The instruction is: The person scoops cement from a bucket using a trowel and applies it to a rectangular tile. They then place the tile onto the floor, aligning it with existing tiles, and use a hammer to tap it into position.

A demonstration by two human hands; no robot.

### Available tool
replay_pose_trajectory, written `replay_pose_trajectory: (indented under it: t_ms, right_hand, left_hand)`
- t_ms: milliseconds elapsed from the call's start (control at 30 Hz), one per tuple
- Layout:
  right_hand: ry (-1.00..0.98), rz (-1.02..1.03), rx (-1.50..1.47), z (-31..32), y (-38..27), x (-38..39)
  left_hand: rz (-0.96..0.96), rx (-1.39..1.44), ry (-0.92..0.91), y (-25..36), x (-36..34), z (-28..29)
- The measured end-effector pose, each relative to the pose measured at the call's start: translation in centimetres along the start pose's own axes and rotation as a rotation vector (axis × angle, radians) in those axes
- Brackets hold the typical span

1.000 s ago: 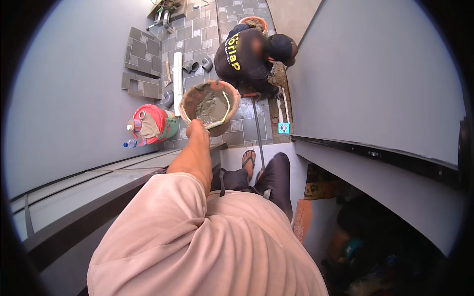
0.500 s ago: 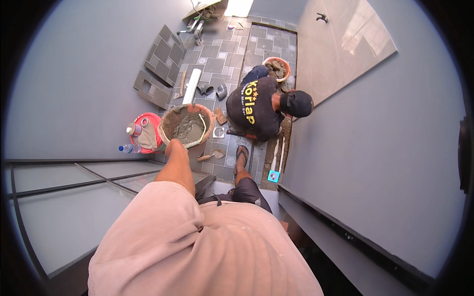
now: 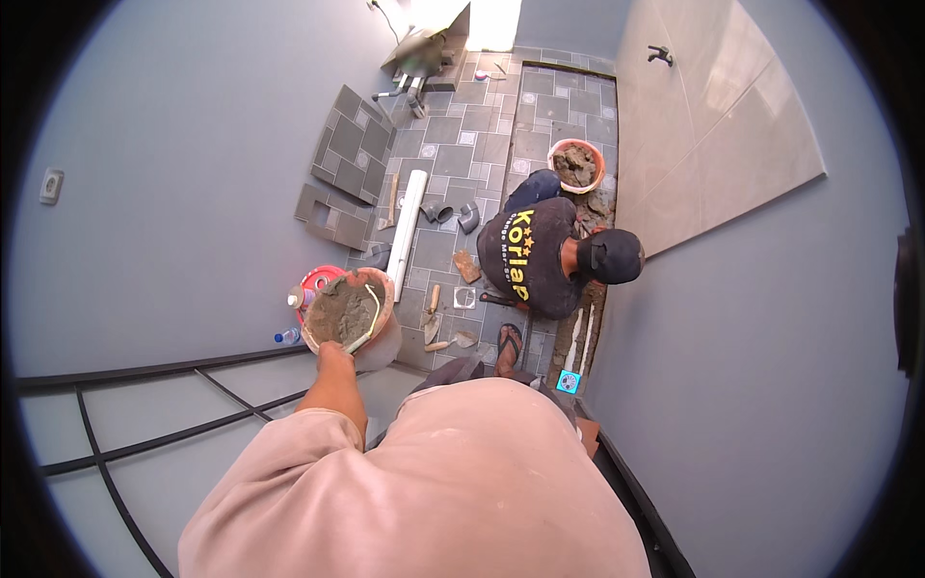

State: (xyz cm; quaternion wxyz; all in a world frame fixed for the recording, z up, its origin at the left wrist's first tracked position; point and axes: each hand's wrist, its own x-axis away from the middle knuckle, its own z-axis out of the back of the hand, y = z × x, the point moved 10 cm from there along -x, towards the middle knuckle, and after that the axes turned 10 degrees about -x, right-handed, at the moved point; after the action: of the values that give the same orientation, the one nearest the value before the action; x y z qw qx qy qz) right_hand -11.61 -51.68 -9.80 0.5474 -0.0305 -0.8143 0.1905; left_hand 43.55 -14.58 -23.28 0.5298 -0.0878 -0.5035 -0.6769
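Left of the trowels | your left hand clamps the bucket at its near rim (grey mortar inside) | right hand: grip, cannot tell | co-worker crouching ahead

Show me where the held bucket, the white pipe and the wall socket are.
Held bucket [image 3: 385, 339], head view, on its outer wall.
White pipe [image 3: 409, 236], head view, midway along its length.
Wall socket [image 3: 52, 186], head view, middle of its front.
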Motion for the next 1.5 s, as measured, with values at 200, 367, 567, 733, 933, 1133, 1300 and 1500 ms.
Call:
replay_pose_trajectory:
  t_ms: [200,367,567,733,933,1133,1300,1500]
  right_hand:
    - [0.015,0.012,-0.025,0.7,-1.5,0.2]
    - [0.032,0.029,-0.036,2.9,-3.6,0.7]
    - [0.101,0.058,-0.092,1.5,-4.0,3.2]
    - [0.153,0.074,-0.165,-0.6,-4.9,2.7]
    - [0.205,0.116,-0.254,-6.9,-9.0,-2.2]
    - [0.328,0.05,-0.343,-16.2,-16.7,-6.7]
    - [0.312,-0.019,-0.378,-22.7,-24.7,-10.3]
    - [0.198,0.032,-0.35,-26.2,-34.9,-14.5]
  left_hand:
    - [0.023,0.029,-0.108,3.8,-0.7,-1.2]
    - [0.039,0.094,-0.101,3.4,-2.6,-3.7]
    - [0.029,0.106,-0.189,8.5,-5.4,-7.3]
    - [0.036,0.03,-0.226,11.8,-7.2,-12.9]
    - [0.024,-0.122,-0.237,15.7,-8.8,-25.3]
    - [0.039,-0.352,-0.308,18.6,-9.8,-36.5]
    - [-0.042,-0.366,-0.327,24.0,-2.8,-44.3]
    - [-0.23,-0.49,-0.45,30.8,1.3,-53.8]
